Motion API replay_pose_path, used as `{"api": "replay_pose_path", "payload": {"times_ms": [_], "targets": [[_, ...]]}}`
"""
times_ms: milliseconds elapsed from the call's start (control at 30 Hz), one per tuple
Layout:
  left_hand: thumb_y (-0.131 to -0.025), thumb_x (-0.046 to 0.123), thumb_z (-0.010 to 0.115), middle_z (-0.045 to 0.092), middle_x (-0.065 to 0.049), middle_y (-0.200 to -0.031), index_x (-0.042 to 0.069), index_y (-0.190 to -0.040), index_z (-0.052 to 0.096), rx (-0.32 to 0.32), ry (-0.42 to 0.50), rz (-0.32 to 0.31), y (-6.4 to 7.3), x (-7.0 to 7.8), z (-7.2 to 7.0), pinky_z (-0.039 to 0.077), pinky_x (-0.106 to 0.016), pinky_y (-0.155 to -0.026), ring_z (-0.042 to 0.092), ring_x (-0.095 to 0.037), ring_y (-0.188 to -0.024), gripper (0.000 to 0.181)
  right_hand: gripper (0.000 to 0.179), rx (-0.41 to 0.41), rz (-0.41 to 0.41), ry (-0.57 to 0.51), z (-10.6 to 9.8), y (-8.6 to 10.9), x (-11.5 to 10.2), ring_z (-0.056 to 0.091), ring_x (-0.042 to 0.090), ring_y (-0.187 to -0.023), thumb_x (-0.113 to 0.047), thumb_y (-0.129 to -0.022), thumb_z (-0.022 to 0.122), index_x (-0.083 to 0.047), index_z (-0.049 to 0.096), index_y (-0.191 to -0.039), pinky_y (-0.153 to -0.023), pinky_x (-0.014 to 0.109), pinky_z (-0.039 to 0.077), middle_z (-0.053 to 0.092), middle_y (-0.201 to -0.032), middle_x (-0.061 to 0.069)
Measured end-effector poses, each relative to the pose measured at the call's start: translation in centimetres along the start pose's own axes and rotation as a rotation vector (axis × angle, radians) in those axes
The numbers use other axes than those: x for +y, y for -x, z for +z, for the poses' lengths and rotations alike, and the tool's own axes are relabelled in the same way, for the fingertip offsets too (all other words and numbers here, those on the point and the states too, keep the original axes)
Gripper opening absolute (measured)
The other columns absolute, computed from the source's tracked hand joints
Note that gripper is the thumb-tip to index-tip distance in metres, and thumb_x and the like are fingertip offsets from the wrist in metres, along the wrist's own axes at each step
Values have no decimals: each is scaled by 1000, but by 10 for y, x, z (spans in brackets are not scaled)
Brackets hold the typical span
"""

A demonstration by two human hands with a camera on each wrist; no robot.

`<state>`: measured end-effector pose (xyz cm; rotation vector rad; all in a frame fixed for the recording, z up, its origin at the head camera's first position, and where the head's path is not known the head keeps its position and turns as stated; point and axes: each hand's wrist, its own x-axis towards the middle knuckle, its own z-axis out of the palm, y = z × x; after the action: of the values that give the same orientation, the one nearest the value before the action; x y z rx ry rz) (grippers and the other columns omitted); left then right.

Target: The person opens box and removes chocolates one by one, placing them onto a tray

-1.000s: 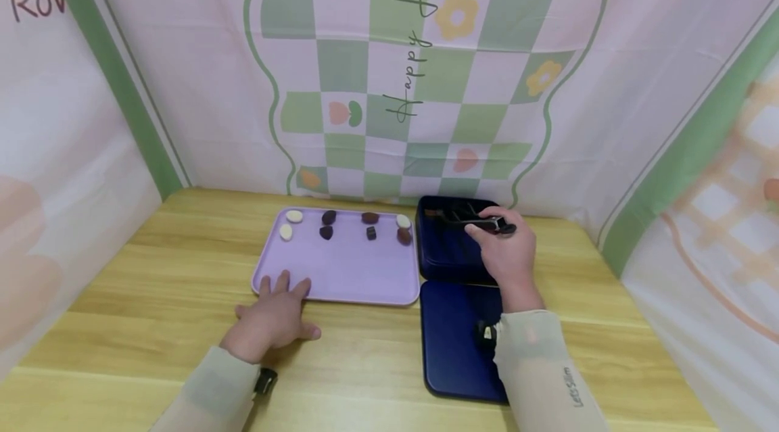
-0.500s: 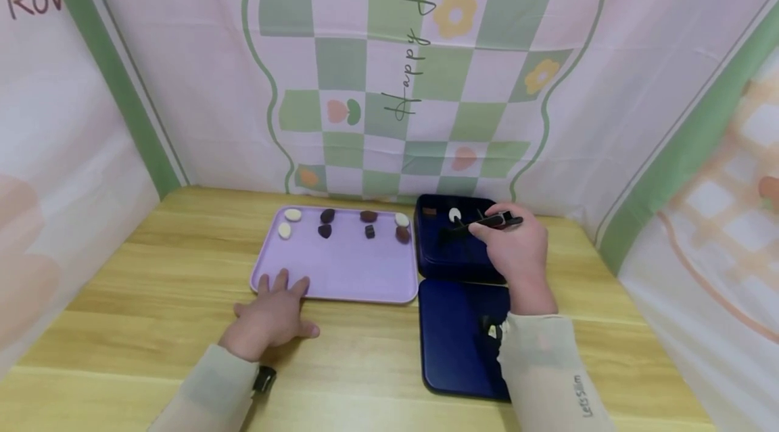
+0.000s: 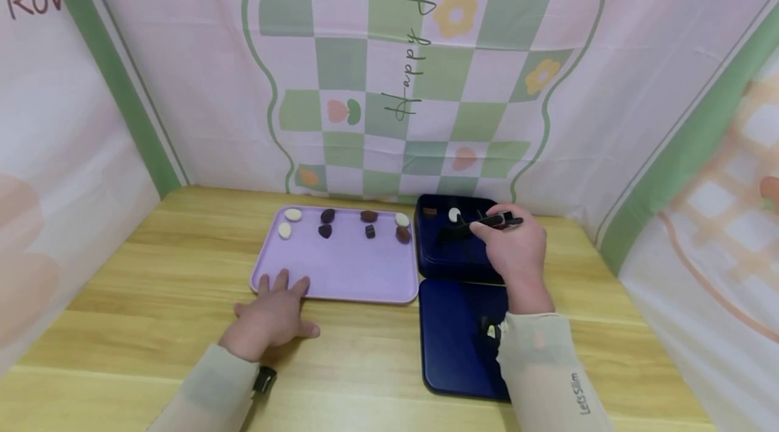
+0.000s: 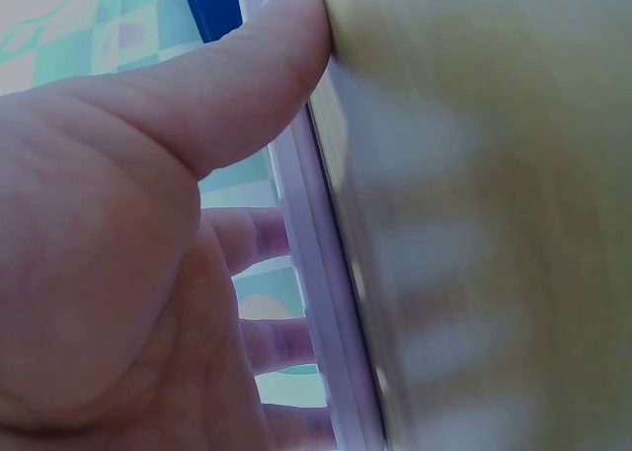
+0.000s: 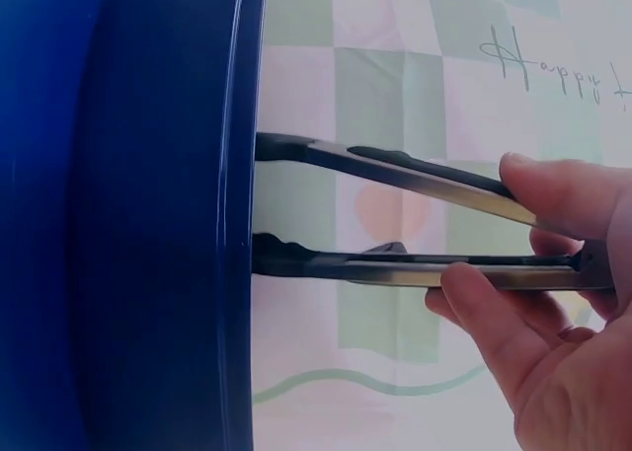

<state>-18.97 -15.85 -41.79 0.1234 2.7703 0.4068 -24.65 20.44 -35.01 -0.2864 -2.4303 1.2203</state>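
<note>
My right hand [image 3: 517, 243] holds black-and-metal tongs [image 3: 496, 220], thumb on one arm and fingers on the other. The right wrist view shows the tongs [image 5: 415, 268] with their arms spread and their tips hidden behind the dark blue box wall [image 5: 168, 214]. In the head view the tips reach into the blue box [image 3: 429, 263], beside a white round piece [image 3: 454, 215]. A small brown piece [image 3: 429, 211] lies in the box's back left corner. Fingers spread, my left hand [image 3: 274, 314] rests on the near edge of the lilac tray [image 3: 359, 276].
Along the tray's back half lie several chocolate-like pieces, such as a cream oval [image 3: 293, 215], a dark one [image 3: 328, 216] and a brown one [image 3: 368, 216]. A flat blue lid [image 3: 459, 351] lies before the box on the wooden table [image 3: 365, 364]. Patterned cloth [image 3: 389, 67] hangs behind.
The tongs have shifted slightly right and toward me, their arms spreading, and the white piece now shows in the box. Since half a second ago almost nothing differs. My left hand stays put.
</note>
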Motion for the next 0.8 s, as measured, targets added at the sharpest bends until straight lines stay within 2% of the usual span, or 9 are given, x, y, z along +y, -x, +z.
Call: {"api": "replay_pose_path", "payload": {"times_ms": [200, 300, 400, 500, 567, 700, 800], "targets": [[-80, 53, 78, 14, -28, -160, 13, -154, 39, -2, -1, -1, 0, 0, -1, 15, -91, -85, 5, -60, -140, 93, 35, 124, -5, -57, -3, 1, 0, 65, 22, -84, -24, -81, 85, -9, 71, -109, -76, 35, 54, 71, -97, 8], [-80, 53, 78, 14, -28, -160, 13, -154, 39, 0, -2, -1, 0, -1, -1, 14, -91, -85, 5, -60, -140, 93, 34, 196, -11, -187, -4, 1, -2, 65, 18, -85, -19, -77, 88, -7, 73, -106, -74, 28, 55, 69, -100, 6], [-80, 53, 78, 14, -28, -160, 13, -154, 38, 1, -5, -6, 0, -1, -1, 13, -91, -86, 5, -59, -141, 93, 34, 235, -17, -368, -5, 2, -8, 64, 17, -90, -13, -73, 91, -7, 74, -102, -75, 24, 55, 67, -105, 6], [-80, 54, 77, 14, -28, -160, 13, -154, 38, 3, -7, -4, 1, -1, -1, 13, -91, -85, 5, -59, -141, 93, 35, 238, -10, -536, -8, 4, -16, 63, 19, -91, -7, -69, 92, -5, 74, -100, -73, 24, 55, 65, -108, 7], [-80, 54, 77, 15, -28, -160, 13, -154, 39, 5, -6, 3, 1, 0, -1, 14, -91, -85, 6, -59, -140, 93, 36, 234, -17, -616, -8, 7, -23, 62, 21, -84, -4, -67, 93, -3, 74, -98, -68, 24, 55, 65, -105, 8], [-80, 53, 77, 15, -28, -160, 13, -154, 39, 6, 3, 7, 2, 2, -1, 15, -91, -85, 6, -59, -140, 92, 37, 185, -63, -702, 0, 14, -37, 60, 19, -73, 1, -64, 93, 3, 73, -95, -62, 24, 54, 67, -95, 11], [-80, 53, 78, 15, -28, -160, 13, -154, 39, 9, 3, 6, 3, 2, 0, 15, -91, -85, 6, -59, -141, 92, 36, 127, -98, -733, 12, 19, -49, 61, 17, -75, 5, -65, 91, 7, 72, -95, -66, 24, 55, 68, -93, 10]]}}
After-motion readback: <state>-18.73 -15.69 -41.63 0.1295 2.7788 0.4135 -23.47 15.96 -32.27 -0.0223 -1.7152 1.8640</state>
